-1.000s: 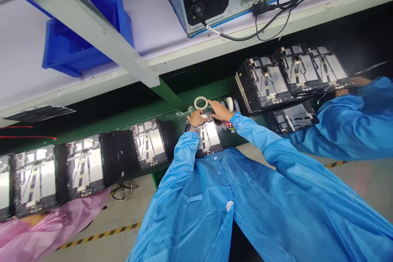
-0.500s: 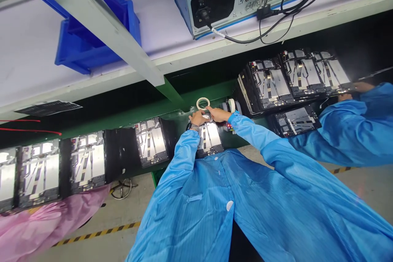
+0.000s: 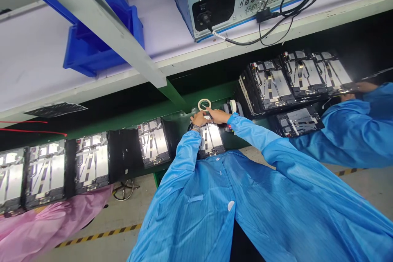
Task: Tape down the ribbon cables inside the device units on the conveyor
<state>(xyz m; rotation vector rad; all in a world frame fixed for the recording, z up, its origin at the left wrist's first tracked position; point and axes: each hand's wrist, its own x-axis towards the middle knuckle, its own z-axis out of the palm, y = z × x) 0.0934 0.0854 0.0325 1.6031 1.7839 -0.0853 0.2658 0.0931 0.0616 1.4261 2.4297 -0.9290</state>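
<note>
In front of my body lies a flat electronic device assembly (image 3: 211, 139), a silvery panel with dark strips and a black frame. My left hand (image 3: 199, 119) is at its upper left edge, fingers bent inward. From the right, my right hand (image 3: 218, 116) meets it at the same top edge, its fingers closed together. Whatever is between the fingertips is too small to make out. Just beyond the hands lies a roll of pale tape (image 3: 200, 102). A second tape roll (image 3: 233, 107) stands upright by a dark holder, right of my right hand.
Similar assemblies (image 3: 153, 144) line the green bench (image 3: 184, 120) to the left; stacked ones (image 3: 272, 84) stand right. Co-workers' sleeves, pink (image 3: 61, 221) and blue (image 3: 362, 131), reach in on either side. Overhead, a shelf holds blue bins (image 3: 92, 45) and a computer case (image 3: 215, 8) with cables.
The whole view has shifted slightly, so the bench and shelf appear a little further right. Both my hands stay at the top edge of the device assembly, with little visible finger movement.
</note>
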